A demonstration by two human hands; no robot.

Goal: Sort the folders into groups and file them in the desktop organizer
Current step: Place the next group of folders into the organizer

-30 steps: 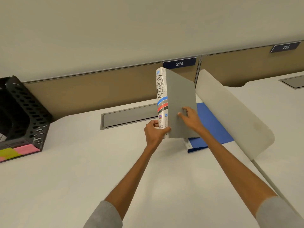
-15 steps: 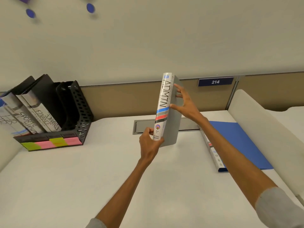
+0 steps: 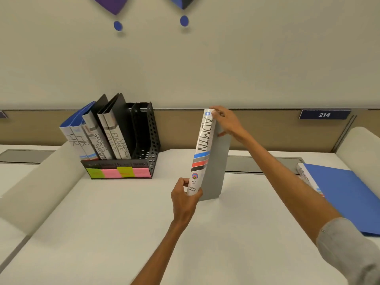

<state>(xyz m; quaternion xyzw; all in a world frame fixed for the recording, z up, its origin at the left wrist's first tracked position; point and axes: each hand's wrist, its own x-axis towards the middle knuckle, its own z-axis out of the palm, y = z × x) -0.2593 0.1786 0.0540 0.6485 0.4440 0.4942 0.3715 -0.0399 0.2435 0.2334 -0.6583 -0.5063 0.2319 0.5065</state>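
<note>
While left hand (image 3: 184, 200) clasps grey binder (image 3: 216, 161) low, right hand (image 3: 228, 124) pinches top.

We see a grey binder (image 3: 217, 161), its white spine striped blue, grey and red; a black perforated organizer (image 3: 151, 136) with yellow-green and pink labels (image 3: 119, 173); a blue folder (image 3: 345, 200) right.
</note>
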